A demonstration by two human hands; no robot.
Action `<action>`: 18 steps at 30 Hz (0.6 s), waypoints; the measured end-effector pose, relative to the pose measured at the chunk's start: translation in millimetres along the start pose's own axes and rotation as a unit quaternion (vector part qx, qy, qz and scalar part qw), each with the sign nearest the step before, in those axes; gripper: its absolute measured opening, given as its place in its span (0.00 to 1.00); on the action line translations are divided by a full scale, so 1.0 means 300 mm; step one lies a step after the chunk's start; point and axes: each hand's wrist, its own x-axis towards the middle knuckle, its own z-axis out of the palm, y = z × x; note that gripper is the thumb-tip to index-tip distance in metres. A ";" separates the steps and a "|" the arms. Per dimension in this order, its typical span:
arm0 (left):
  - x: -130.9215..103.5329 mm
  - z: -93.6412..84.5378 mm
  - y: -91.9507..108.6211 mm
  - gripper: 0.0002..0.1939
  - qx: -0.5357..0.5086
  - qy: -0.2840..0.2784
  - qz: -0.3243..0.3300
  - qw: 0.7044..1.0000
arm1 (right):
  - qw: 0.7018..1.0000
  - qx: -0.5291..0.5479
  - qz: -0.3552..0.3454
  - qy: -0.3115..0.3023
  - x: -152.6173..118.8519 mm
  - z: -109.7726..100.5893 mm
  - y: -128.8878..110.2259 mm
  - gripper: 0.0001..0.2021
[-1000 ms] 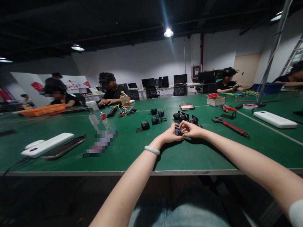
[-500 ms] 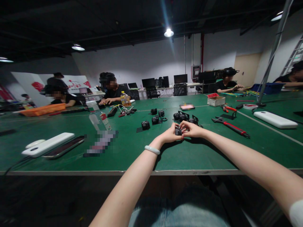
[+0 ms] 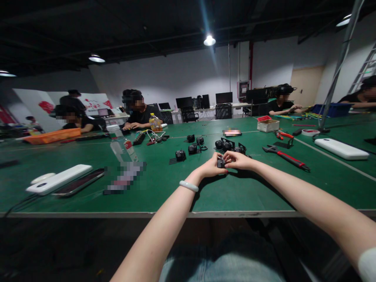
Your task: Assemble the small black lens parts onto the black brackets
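Note:
Between my two hands, low over the green table [image 3: 164, 188], is a small black blocky part [image 3: 221, 162]. My left hand [image 3: 212, 166] grips it from the left, thumb on the near side. My right hand [image 3: 236, 160] has its fingers closed on the part's right side. Just beyond my hands is a cluster of similar black parts [image 3: 227, 145], some with flat plates. Several more lie to the left, among them a black part with a slotted plate [image 3: 180, 155] and a rounded black part [image 3: 193, 149]. My fingers cover much of the held part.
On the right lie an adjustable wrench [image 3: 286, 157] with red-black handles, red pliers [image 3: 283, 135], a white box [image 3: 268, 125] and a white power bank [image 3: 340, 149]. On the left are a clear bottle [image 3: 117, 145], a phone [image 3: 79, 183] and another white power bank [image 3: 60, 179]. Co-workers sit across the table.
My right fingers have shifted very slightly around the small black part. My left hand and everything on the table stay practically in place.

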 end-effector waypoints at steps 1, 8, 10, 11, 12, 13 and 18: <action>0.000 0.000 -0.001 0.29 0.001 -0.001 0.001 1.000 | 1.000 0.001 0.000 -0.003 0.000 0.000 0.000 0.15; 0.001 -0.001 -0.004 0.29 0.011 -0.003 0.005 1.000 | 1.000 -0.023 -0.008 -0.002 0.004 -0.004 0.007 0.14; 0.001 -0.001 -0.002 0.30 0.011 -0.004 0.003 1.000 | 0.999 -0.037 -0.009 0.000 0.004 -0.005 0.007 0.13; 0.001 -0.001 -0.002 0.30 0.011 -0.005 0.001 1.000 | 0.999 -0.043 -0.010 0.001 0.003 -0.006 0.006 0.13; 0.000 -0.002 -0.001 0.30 0.010 -0.005 -0.001 1.000 | 0.999 -0.050 -0.011 0.001 0.003 -0.006 0.005 0.13; 0.000 -0.002 0.000 0.30 0.010 -0.006 -0.003 1.000 | 0.998 -0.054 -0.013 0.001 0.003 -0.006 0.004 0.13; -0.001 -0.003 0.004 0.30 0.008 -0.007 -0.009 1.000 | 0.998 -0.063 -0.014 0.006 0.003 -0.007 0.000 0.13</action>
